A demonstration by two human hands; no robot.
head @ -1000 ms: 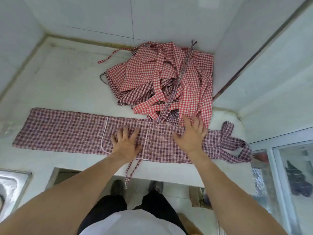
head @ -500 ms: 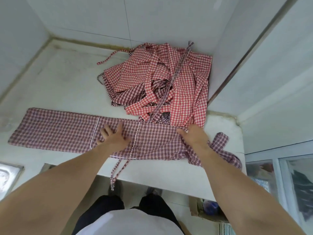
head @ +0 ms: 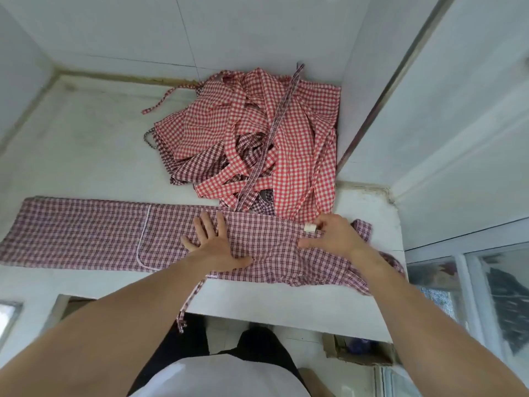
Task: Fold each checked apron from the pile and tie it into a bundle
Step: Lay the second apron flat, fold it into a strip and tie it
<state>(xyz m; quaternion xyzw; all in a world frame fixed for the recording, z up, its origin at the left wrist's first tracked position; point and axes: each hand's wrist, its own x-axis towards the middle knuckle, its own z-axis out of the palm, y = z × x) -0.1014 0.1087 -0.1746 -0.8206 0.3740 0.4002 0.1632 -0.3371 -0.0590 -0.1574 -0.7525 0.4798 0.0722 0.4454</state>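
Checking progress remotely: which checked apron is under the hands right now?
The dark maroon checked apron, folded into a long strip along the counter's front edge. The left hand presses it flat; the right hand holds its end. The red checked aprons lie heaped behind, untouched.

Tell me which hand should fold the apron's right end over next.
Right. The right hand already pinches the dark checked apron at its bunched right end, while the left hand lies flat mid-strip, pinning it.

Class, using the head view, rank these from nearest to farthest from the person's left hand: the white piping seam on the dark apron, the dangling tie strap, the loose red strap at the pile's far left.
From the left hand:
1. White piping seam, just left, on the dark apron.
2. Dangling tie strap, below, over the counter edge.
3. Loose red strap, far back left of the pile.
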